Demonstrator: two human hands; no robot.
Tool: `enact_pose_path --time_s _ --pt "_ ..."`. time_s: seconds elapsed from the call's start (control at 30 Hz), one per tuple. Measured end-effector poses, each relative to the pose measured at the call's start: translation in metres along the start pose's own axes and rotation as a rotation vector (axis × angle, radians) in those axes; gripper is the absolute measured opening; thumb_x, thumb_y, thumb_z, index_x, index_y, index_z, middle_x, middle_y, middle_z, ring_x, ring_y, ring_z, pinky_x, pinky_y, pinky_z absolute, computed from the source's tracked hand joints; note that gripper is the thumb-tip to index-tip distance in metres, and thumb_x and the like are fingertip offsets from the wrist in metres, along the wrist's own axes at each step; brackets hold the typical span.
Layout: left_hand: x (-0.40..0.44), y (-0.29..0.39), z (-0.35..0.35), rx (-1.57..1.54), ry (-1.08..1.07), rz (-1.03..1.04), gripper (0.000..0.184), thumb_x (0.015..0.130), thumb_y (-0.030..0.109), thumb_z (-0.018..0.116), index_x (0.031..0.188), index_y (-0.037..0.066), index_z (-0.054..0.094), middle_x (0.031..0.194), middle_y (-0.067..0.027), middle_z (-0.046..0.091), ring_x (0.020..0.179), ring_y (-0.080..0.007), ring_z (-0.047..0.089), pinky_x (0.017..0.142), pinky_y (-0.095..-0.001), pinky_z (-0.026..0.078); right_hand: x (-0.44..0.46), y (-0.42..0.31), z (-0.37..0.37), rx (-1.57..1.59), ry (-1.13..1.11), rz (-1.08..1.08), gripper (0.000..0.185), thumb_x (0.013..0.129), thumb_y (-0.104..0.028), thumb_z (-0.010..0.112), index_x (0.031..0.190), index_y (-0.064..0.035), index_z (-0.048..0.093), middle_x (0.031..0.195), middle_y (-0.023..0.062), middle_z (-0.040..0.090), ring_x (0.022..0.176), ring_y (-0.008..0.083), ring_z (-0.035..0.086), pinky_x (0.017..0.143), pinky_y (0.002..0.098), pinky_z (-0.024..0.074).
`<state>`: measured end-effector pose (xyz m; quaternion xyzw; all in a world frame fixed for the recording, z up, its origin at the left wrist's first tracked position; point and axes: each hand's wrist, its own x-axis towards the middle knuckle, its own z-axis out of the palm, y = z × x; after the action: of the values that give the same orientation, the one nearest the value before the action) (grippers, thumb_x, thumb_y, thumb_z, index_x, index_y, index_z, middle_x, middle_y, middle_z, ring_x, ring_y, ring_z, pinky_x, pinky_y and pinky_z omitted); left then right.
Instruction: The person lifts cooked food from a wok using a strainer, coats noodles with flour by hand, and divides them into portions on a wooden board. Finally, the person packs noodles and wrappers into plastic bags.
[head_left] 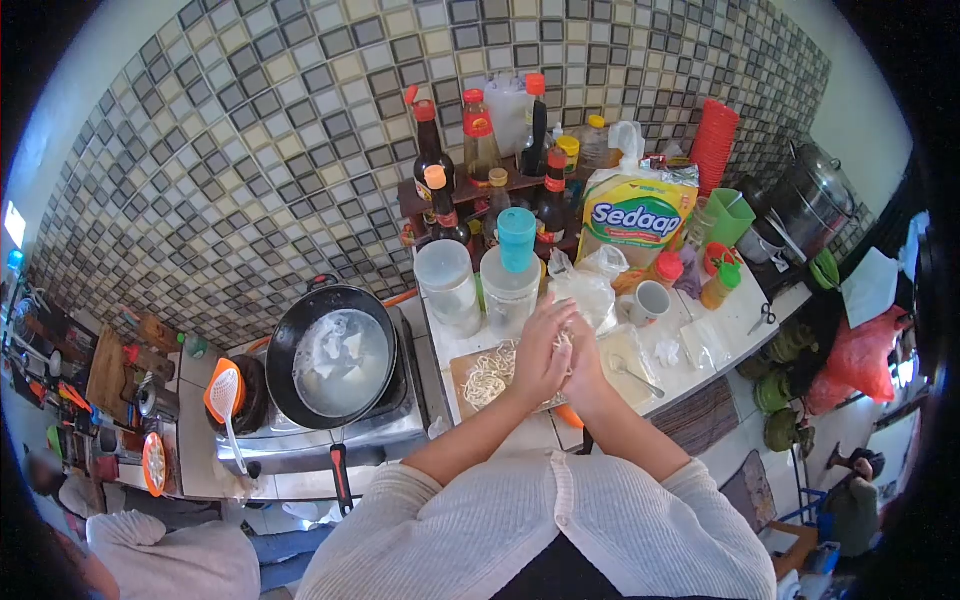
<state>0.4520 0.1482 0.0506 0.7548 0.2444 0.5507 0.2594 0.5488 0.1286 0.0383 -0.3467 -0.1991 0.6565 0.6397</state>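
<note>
My left hand [541, 350] and my right hand [584, 362] are pressed together, palm to palm, in front of my chest. Whatever lies between the palms is mostly hidden. Below them, a wooden board [463, 372] carries a pile of pale, thick noodle-like strands [489, 374]. An orange handle [568, 416] pokes out under my wrists by the counter's front edge. To the left, a black frying pan [283, 372] stands on the stove, holding cloudy liquid with pale pieces in it.
On the stove's left burner rests a white slotted spoon [226, 395]. Clear plastic canisters [446, 290], a Sedaap bag [636, 215], a mug [651, 301] and sauce bottles [431, 150] line the counter's back. Scissors [763, 317] lie right. A person [165, 560] is at lower left.
</note>
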Motion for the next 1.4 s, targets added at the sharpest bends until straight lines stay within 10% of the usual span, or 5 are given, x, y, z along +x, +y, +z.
enact_pose_path --time_s 0.23,0.4,0.63,0.93,1.4 --pt "0.001 0.007 -0.012 0.649 -0.351 0.028 0.050 0.096 0.032 0.039 0.143 0.016 0.045 0.149 -0.0096 0.042 0.144 -0.0411 0.022 0.107 -0.0712 0.001 0.005 0.004 0.001 0.152 0.095 0.049 0.037 0.097 -0.037 0.050 0.122 -0.0109 0.054 0.112 0.0049 0.058 0.104 0.0187 0.057 0.087 0.0390 0.0480" --pt "0.005 0.021 -0.012 0.729 -0.311 0.006 0.049 0.096 0.029 0.044 0.144 0.016 0.044 0.148 -0.0138 0.042 0.142 -0.0413 0.025 0.108 -0.0685 0.010 0.008 -0.001 0.001 0.235 0.158 0.069 0.039 0.097 -0.040 0.049 0.124 -0.0115 0.053 0.111 0.0039 0.056 0.104 0.0193 0.056 0.089 0.0402 0.0463" --pt "0.004 -0.009 -0.060 0.131 -0.522 -0.370 0.058 0.093 0.036 0.055 0.144 0.013 0.042 0.148 -0.0181 0.039 0.139 -0.0380 0.032 0.110 -0.0559 0.027 0.009 -0.035 -0.007 0.121 0.141 0.081 0.017 0.093 -0.027 0.058 0.086 -0.0134 0.049 0.065 0.0018 0.048 0.052 0.0145 0.045 0.043 0.0268 0.0343" --pt "-0.057 -0.017 -0.002 0.763 -0.684 -0.197 0.060 0.083 0.046 0.065 0.133 0.016 0.053 0.149 -0.0164 0.035 0.134 -0.0410 0.031 0.097 -0.0669 0.034 0.004 -0.059 0.009 0.217 0.160 0.019 0.022 0.091 -0.026 0.060 0.077 -0.0143 0.047 0.060 -0.0011 0.045 0.048 0.0107 0.042 0.040 0.0249 0.0317" --pt "-0.023 -0.032 0.017 0.442 -0.429 -0.187 0.022 0.080 0.028 0.065 0.079 0.006 0.067 0.079 -0.0160 0.067 0.070 -0.0320 0.066 0.065 -0.0430 0.053 0.005 -0.063 -0.011 0.295 0.141 -0.013 0.027 0.091 -0.027 0.059 0.070 -0.0154 0.047 0.058 -0.0014 0.045 0.048 0.0114 0.043 0.041 0.0258 0.0337"
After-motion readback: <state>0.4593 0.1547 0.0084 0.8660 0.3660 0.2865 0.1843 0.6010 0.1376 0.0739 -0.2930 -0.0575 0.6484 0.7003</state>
